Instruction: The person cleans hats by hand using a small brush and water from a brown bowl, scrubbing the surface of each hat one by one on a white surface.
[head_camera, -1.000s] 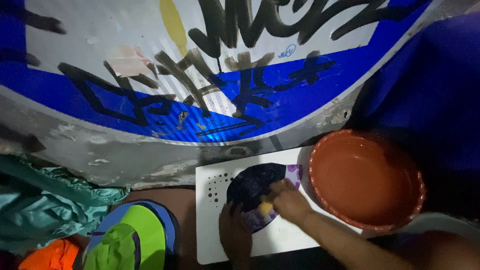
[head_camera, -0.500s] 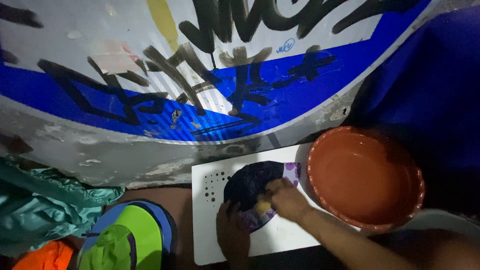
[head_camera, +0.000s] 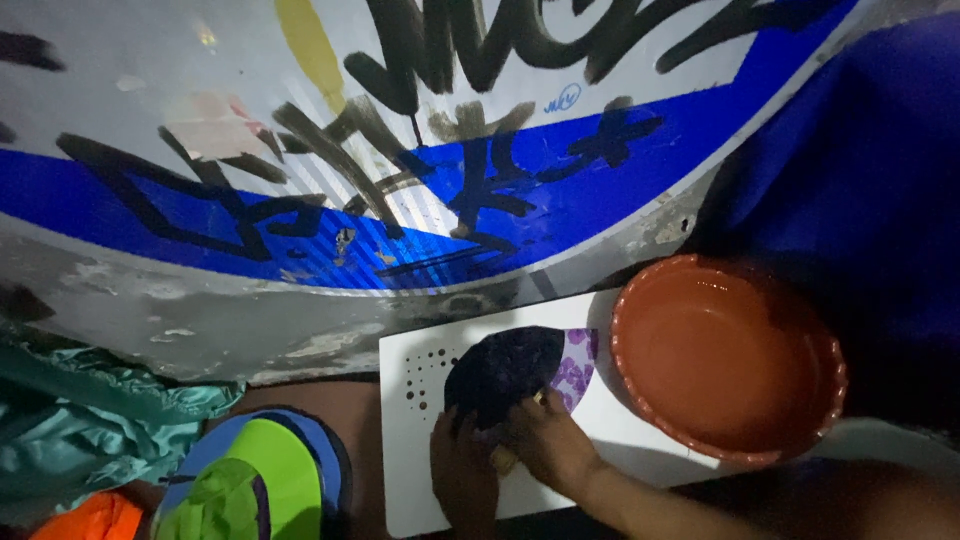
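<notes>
A round plate (head_camera: 572, 372), white with purple flowers and mostly covered by a dark patch, lies on a white board (head_camera: 410, 470) with small holes near its left edge. My left hand (head_camera: 462, 478) rests on the plate's near-left rim and holds it down. My right hand (head_camera: 545, 440) presses a small yellow sponge (head_camera: 503, 459) against the plate's near edge; only a corner of the sponge shows under the fingers.
An orange plastic basin (head_camera: 728, 360) stands right of the board, touching it. A curved wall (head_camera: 330, 180) painted blue and white with black scrawl rises behind. Teal cloth (head_camera: 80, 430), an orange item (head_camera: 95, 518) and a green-and-blue slipper (head_camera: 262, 482) lie at left. Blue fabric (head_camera: 870, 190) hangs at right.
My right hand with the sponge has slid from the middle of the plate toward its near edge, uncovering more of the purple flower pattern. The left hand stayed in place.
</notes>
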